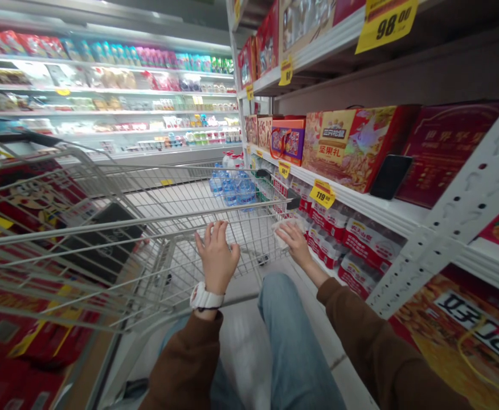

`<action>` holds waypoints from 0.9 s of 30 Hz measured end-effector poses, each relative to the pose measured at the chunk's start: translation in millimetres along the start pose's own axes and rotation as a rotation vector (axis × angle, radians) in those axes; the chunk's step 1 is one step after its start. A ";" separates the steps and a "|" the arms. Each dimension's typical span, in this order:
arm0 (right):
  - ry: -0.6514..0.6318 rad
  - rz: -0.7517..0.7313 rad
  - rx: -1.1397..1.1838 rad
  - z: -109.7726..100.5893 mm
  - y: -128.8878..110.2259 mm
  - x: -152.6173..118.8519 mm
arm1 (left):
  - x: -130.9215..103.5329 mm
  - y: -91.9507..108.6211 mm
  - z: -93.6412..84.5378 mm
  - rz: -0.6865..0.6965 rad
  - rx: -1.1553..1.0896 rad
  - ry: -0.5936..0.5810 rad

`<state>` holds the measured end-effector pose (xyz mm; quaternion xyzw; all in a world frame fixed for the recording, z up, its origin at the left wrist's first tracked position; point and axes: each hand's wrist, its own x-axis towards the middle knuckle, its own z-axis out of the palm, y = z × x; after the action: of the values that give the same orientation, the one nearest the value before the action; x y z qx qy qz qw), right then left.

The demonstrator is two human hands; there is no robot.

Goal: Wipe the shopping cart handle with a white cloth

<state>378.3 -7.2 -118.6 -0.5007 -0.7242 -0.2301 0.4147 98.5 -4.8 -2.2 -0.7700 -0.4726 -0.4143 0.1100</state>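
A metal shopping cart [155,222] stands sideways in front of me. My left hand [219,256], with a white watch on its wrist, is at the cart's near side, fingers spread and holding nothing visible. Further right, my right hand [293,239] has its fingers over a crumpled whitish cloth or tissue [280,229], near the cart's right end. A dark flat box [104,242] shows through the wires in the left part of the cart.
Shelves on the right hold a nut gift box [347,145], a dark phone [391,176] leaning beside it, and bottle packs [367,242] below. Blue water bottles [234,185] stand on the floor beyond the cart. A refrigerated display [117,102] lines the back; red boxes [14,324] are at left.
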 end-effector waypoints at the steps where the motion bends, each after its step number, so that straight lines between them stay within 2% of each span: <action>1: -0.014 0.007 -0.008 0.5 -2.4 -3.5 | 0.6 -0.1 -0.6 0.003 0.001 -0.006; 4: -0.026 0.037 -0.032 -4.4 -10.4 0.2 | 2.4 -0.5 -1.3 0.015 0.016 -0.014; 7: 0.002 0.047 -0.044 -11.5 -20.1 20.4 | 1.2 -1.2 0.0 0.023 0.031 -0.015; 10: 0.018 0.038 -0.056 -9.8 -29.6 30.8 | -9.4 -2.8 5.8 0.034 0.046 -0.013; 12: 0.013 0.032 -0.064 -3.9 -34.3 24.4 | -23.4 -5.5 13.6 0.049 0.063 -0.035; 16: -0.020 0.023 -0.059 3.9 -36.9 4.1 | -54.6 -15.6 35.4 0.088 0.119 -0.161; 18: -0.006 0.015 -0.049 1.7 -35.6 6.2 | -63.0 -20.5 44.5 0.084 0.137 -0.195; 23: 0.035 0.055 -0.054 -2.8 -29.7 33.6 | -59.7 -19.8 52.5 0.071 0.130 -0.218; 27: 0.010 0.029 -0.056 10.6 -28.3 19.6 | -54.8 -10.7 54.1 0.042 0.142 -0.205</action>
<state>345.4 0.0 -105.8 -0.5215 -0.7080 -0.2466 0.4075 107.2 -3.6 -79.5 -0.8083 -0.4934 -0.2964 0.1239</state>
